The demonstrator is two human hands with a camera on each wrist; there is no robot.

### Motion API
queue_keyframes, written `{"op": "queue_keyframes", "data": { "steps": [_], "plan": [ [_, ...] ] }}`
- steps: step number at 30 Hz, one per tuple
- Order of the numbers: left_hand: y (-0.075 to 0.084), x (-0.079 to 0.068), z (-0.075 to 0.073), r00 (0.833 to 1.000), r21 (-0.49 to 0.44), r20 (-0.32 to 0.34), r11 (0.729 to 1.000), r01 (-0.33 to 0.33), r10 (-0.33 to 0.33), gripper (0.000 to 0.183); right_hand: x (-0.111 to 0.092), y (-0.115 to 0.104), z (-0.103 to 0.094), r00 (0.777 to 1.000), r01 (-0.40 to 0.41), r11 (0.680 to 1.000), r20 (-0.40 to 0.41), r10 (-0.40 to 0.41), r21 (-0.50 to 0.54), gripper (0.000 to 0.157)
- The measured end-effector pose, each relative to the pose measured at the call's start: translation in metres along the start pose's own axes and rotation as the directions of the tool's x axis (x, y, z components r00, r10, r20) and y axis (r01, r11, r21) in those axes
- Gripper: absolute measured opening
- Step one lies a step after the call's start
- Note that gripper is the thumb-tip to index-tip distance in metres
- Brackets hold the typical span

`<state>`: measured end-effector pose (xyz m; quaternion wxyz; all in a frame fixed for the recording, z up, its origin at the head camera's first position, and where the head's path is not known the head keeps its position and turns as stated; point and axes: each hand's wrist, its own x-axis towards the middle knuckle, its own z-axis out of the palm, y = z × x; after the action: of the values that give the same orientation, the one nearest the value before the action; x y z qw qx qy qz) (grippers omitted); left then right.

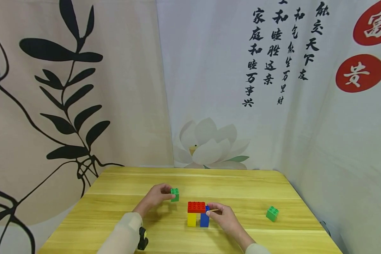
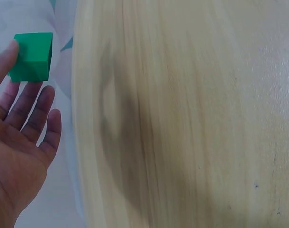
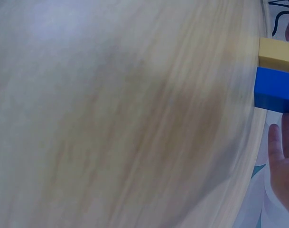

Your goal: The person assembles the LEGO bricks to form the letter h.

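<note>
My left hand pinches a small green toy building block between thumb and fingers, raised above the table. The left wrist view shows that green block from below, its other fingers spread loosely. Just right of it, a red studded block lies across a yellow block and a blue block, which stand upright with a gap between them. At the blue block's upper right, my right hand holds it with thumb and forefinger. In the right wrist view, fingertips meet the blue block's side.
Another green block sits on the wooden table, to the right of my right hand. Behind the table's far edge hangs a printed curtain. A black strap device is on the left wrist.
</note>
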<state>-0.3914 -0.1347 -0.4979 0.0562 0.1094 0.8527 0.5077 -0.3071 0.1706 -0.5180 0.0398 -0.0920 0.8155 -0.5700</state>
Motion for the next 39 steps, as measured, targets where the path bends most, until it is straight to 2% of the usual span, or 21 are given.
{"op": "queue_keyframes", "data": {
  "steps": [8, 18, 39],
  "plan": [
    [0.006, -0.002, 0.002, 1.000, -0.025, 0.001, 0.999, -0.030, 0.030, 0.039, 0.002, 0.002, 0.001, 1.000, -0.004, 1.000, -0.005, 0.004, -0.008, 0.040],
    [0.013, -0.009, 0.002, 0.999, -0.059, 0.004, 0.998, -0.039, 0.039, 0.047, 0.001, 0.002, -0.001, 1.000, 0.003, 1.000, -0.001, -0.003, -0.013, 0.044],
    [0.045, -0.028, 0.011, 0.995, -0.083, 0.019, 0.992, -0.097, 0.099, 0.047, 0.001, 0.001, 0.001, 1.000, 0.010, 1.000, -0.008, -0.010, -0.007, 0.042]
  ]
}}
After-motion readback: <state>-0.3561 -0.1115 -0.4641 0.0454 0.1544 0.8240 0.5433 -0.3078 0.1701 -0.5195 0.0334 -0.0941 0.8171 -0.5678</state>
